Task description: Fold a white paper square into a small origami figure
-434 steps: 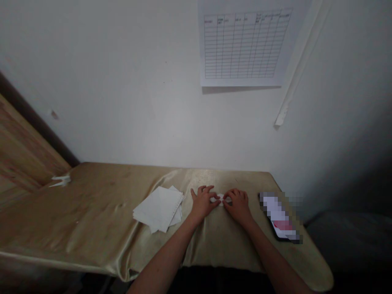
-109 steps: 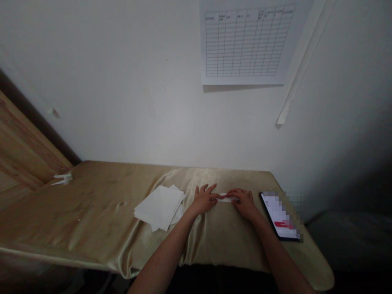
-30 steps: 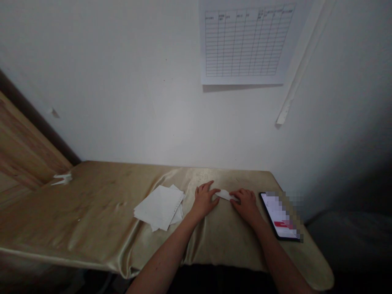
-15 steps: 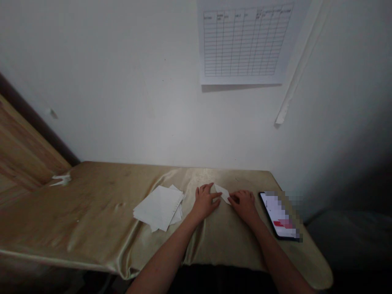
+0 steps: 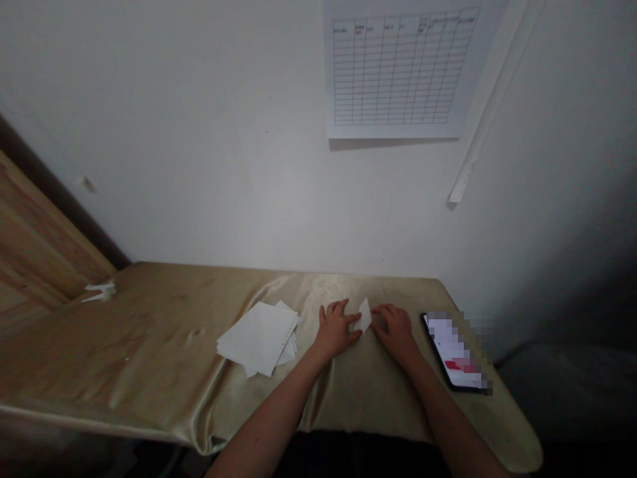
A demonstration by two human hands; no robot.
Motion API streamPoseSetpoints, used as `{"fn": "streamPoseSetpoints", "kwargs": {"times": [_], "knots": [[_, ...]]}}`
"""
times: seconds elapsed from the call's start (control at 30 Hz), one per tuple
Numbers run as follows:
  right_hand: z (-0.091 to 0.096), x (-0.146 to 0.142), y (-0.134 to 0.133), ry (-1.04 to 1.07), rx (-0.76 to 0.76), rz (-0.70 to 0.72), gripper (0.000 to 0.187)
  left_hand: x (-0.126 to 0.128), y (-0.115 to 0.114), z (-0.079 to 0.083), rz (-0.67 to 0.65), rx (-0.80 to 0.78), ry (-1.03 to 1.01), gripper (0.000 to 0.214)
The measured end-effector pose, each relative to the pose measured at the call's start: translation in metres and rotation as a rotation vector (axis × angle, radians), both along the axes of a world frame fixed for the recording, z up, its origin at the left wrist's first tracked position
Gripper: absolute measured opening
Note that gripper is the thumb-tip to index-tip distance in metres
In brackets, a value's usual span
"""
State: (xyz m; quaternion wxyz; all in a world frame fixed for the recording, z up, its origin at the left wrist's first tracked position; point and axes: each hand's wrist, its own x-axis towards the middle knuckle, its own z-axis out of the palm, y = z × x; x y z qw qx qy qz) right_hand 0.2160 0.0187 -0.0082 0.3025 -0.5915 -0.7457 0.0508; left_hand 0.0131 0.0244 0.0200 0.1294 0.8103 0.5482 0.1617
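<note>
Over the counter [image 5: 149, 352], the left hand [image 5: 334, 330] touches a small folded paper [image 5: 365, 318] at its nine o'clock edge; I can't tell whether it grips. The right hand [image 5: 397, 332], thumb and fingers parted, is just beside its three o'clock corner. Paper sheets [image 5: 259, 337] lie toward nine, a smartphone [image 5: 454, 355] toward four.

Satin-covered tabletop [image 5: 149, 345], stacked paper sheets [image 5: 261, 337], folded paper [image 5: 365, 318] toward far edge, smartphone [image 5: 452, 352] by right edge, white scraps [image 5: 102, 291] by left

One head camera looks forward, down over the table [image 5: 149, 338].
</note>
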Motion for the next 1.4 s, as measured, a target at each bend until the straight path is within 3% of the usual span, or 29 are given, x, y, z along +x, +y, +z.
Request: {"fn": "streamPoseSetpoints", "kwargs": {"times": [0.17, 0.6, 1.03, 1.4], "knots": [[0.002, 0.001, -0.002, -0.024, -0.013, 0.065, 0.026, -0.001, 0.000, 0.000, 0.004, 0.018, -0.012, 0.031], [0.009, -0.004, -0.007, -0.030, -0.089, 0.194, 0.023, -0.006, 0.003, 0.006, 0.039, 0.021, -0.010, 0.029], [0.010, -0.004, -0.007, -0.070, -0.022, 0.180, 0.018, -0.013, 0.006, 0.007, 0.000, -0.028, -0.012, 0.032], [0.009, -0.006, -0.006, -0.085, -0.004, 0.148, 0.015, -0.012, 0.007, 0.000, 0.000, 0.054, 0.006, 0.027]]}}
